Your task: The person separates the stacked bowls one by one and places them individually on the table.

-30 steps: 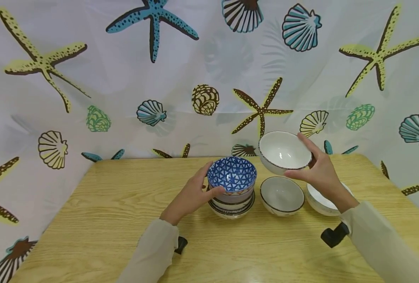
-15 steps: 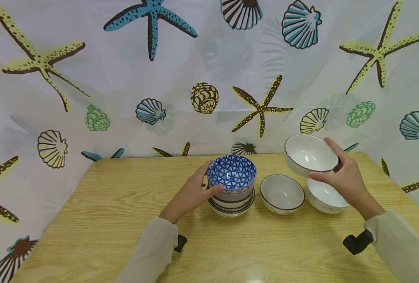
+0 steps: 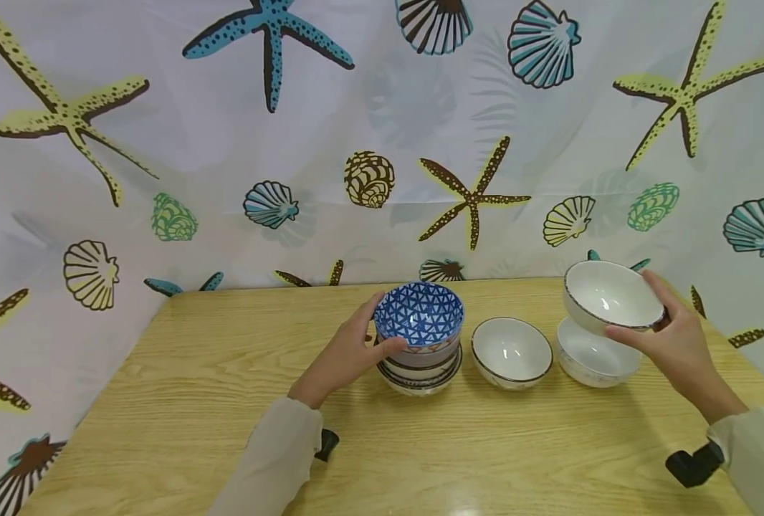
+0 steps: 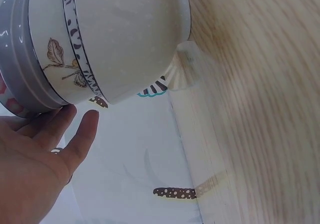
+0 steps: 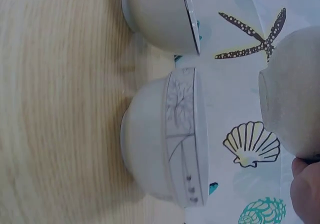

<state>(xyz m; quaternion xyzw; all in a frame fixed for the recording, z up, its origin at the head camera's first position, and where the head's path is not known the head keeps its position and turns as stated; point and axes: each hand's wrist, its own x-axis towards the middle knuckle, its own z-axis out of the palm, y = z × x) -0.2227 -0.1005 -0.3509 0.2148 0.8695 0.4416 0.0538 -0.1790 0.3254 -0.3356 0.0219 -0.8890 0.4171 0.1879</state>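
Observation:
A blue-patterned bowl (image 3: 419, 314) tops a stack of several bowls (image 3: 418, 380). My left hand (image 3: 346, 355) grips it at the left, thumb across its front and fingers round the far side. In the left wrist view my left hand (image 4: 45, 154) touches the upper part of the stack. My right hand (image 3: 681, 351) holds a white bowl (image 3: 614, 294) with a dark rim in the air, slightly tilted, thumb in front. Below it on the table stands another white bowl (image 3: 591, 358); the right wrist view shows a gap between the held bowl (image 5: 295, 94) and this bowl (image 5: 150, 139).
Between the stack and the right-hand bowl, a dark-rimmed bowl (image 3: 511, 351) stands on the wooden table (image 3: 227, 401). A cloth (image 3: 317, 129) printed with starfish and shells hangs behind the table's back edge.
My right hand has carried the white bowl to the right and a little down, from above the middle bowl to over the right-hand one. My left hand stays at the stack.

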